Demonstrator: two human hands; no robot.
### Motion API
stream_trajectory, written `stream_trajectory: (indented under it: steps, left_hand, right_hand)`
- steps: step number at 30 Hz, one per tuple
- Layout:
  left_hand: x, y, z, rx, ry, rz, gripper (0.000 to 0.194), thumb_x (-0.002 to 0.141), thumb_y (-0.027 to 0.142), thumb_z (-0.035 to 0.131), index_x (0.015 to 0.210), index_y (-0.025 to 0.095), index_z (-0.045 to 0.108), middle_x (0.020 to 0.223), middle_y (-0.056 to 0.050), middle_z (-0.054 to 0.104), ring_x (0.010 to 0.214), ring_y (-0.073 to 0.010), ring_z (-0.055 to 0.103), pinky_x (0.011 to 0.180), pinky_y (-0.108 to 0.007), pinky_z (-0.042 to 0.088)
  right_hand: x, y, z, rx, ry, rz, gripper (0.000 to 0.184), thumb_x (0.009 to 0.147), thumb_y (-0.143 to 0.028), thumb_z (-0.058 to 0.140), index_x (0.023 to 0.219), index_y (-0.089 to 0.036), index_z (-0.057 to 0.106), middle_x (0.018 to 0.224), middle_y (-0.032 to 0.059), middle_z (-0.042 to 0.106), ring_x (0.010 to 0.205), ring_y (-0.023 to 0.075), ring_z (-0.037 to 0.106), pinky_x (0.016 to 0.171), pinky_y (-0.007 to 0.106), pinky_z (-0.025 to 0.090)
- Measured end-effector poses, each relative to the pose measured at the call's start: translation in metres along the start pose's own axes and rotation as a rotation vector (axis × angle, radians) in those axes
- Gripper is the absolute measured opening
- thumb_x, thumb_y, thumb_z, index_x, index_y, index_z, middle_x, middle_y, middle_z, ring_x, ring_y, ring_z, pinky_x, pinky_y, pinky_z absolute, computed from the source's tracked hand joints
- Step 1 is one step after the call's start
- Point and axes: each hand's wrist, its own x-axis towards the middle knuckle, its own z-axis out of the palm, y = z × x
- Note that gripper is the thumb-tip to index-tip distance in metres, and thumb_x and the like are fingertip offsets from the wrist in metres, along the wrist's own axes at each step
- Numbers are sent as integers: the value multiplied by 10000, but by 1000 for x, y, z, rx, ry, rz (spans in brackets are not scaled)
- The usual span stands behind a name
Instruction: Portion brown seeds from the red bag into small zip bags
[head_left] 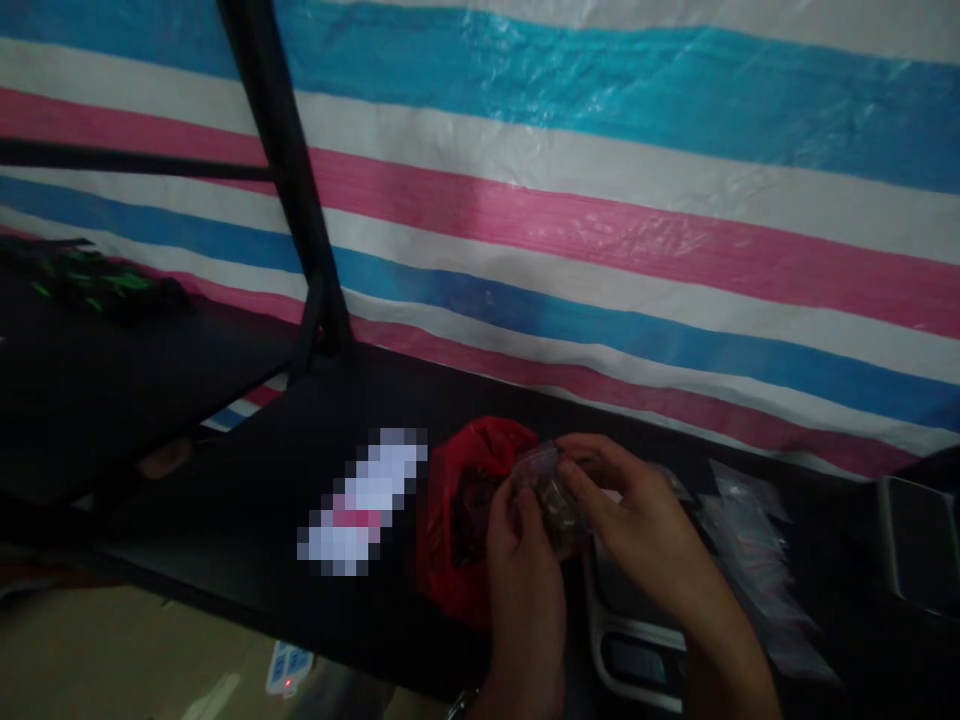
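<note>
Between both hands is a small clear zip bag [556,497] with brownish contents that I cannot make out. My left hand [525,540] is closed on the bag's left side. My right hand [611,490] pinches its upper right edge. Just left of the hands stands an open red plastic bag [450,560] with dark pieces inside, partly hidden by my left hand. A small digital scale [637,655] with a grey display lies under my right forearm, partly covered by it. To the right, several flat clear zip bags [750,560] lie in an overlapping row.
The black shelf [247,560] has a blurred-out bright rectangle [364,505] on its left. A dark framed object [919,540] sits far right. Behind are a black post [292,190] and a striped plastic sheet [600,230]. A power strip [289,667] lies below.
</note>
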Motion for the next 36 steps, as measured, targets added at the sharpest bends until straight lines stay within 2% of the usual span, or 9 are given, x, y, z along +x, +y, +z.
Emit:
stream_trajectory:
  steps: [4,9,14,18,20,24,27,32,36]
  left_hand:
    - [5,-1,0,-143,88,-104,301,1043,183,541,1296,172,703,1347,-150,762,1147,-235,776,984,-330,627]
    - [8,1,3,-295,133,-224,312,1035,108,499,1276,107,697,1277,-191,783,1093,-244,800,943,-314,641]
    - [3,8,0,-371,50,-310,362,1038,106,477,1361,105,639,1229,-200,797,1016,-271,822,863,-358,675]
    - [-1,15,-3,-262,-33,-360,352,1032,93,480,1341,69,648,1231,-214,792,945,-255,831,851,-336,670]
    - [-2,18,-3,-192,-67,-371,382,1046,117,464,1389,43,615,1269,-241,771,922,-257,832,836,-340,669]
    - [-1,17,-4,-116,-103,-327,464,1070,168,425,1514,71,520,1337,-237,745,954,-260,827,874,-363,661]
    - [1,13,-4,-40,-74,-287,488,1064,170,422,1541,104,501,1369,-211,738,1082,-272,801,979,-390,631]
    - [-3,9,-5,178,-111,-68,523,1027,214,496,1548,189,532,1545,-147,634,1432,-292,603,1220,-427,458]
    - [-7,10,-7,315,-157,109,470,1038,276,510,1499,270,602,1635,-88,549,1549,-274,465,1302,-445,329]
  right_hand:
    - [7,0,9,-95,-125,-28,272,938,-385,617,1061,-235,809,1090,75,812,990,245,760,892,370,576]
    - [16,4,16,-179,-125,-37,271,918,-363,623,1054,-241,823,1096,75,814,1019,253,754,942,389,563]
    - [18,3,23,-228,-121,-49,269,917,-318,596,1037,-241,824,1092,75,811,1018,246,754,943,383,558]
    - [15,1,26,-231,-133,-64,267,925,-305,579,1018,-249,823,1095,72,808,1015,240,756,940,377,555]
    - [15,1,25,-230,-136,-57,264,926,-314,581,1012,-253,823,1094,72,807,1014,242,757,944,381,554]
    - [14,5,20,-216,-130,-31,252,911,-348,608,1019,-259,818,1093,71,806,1021,250,755,957,391,556]
    - [13,10,12,-173,-127,6,247,891,-381,644,1033,-259,804,1096,71,806,1001,254,757,926,389,572]
    - [6,17,-4,29,-86,40,321,861,-439,747,1124,-255,729,1094,64,803,983,230,764,883,339,598]
    - [-1,17,-17,167,-1,16,390,894,-506,767,1192,-271,679,1010,32,803,950,198,758,879,302,587]
